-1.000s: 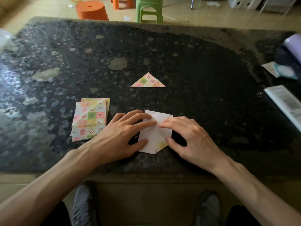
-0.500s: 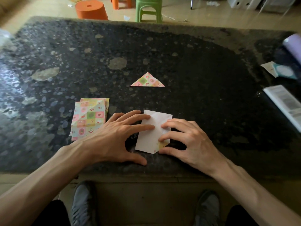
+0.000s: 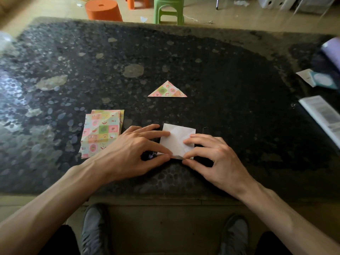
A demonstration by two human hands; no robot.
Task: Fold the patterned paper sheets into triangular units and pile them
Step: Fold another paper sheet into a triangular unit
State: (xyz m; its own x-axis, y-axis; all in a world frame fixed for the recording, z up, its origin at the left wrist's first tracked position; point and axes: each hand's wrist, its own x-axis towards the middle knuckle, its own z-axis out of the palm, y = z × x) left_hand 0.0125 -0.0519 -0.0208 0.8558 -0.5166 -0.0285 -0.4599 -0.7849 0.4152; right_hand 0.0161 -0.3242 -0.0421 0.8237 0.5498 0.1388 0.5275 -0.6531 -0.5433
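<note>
- The left hand's [image 3: 132, 151] thumb and forefinger are closed together on the near edge of the paper sheet [image 3: 176, 138], pinching a narrow strip of it. Half a second ago that thumb lay on the table, clear of the paper.
- The right hand's [image 3: 215, 155] thumb and forefinger pinch the same strip from the other side, and their tips almost meet those of the left hand. Before, this thumb sat lower, beside the sheet's near corner.
- The other fingers of both hands are spread and lie flat on the sheet's white upper face, much as they did earlier.
- The sheet lies white side up near the front edge of the table [image 3: 230, 92], between the two hands. Its near end, which came to a point with a patterned corner showing, now ends in a straight edge with a grey strip raised along it.
- The stack of patterned sheets [image 3: 101, 133] lies just left of the left hand, unmoved.
- One folded triangle [image 3: 167, 90] lies farther back, beyond the sheet and apart from it, where it was.
- A booklet [image 3: 323, 115] and a teal card [image 3: 320, 80] lie at the table's right edge.
- An orange stool [image 3: 103, 10] and a green stool [image 3: 168, 10] stand on the floor beyond the table.
</note>
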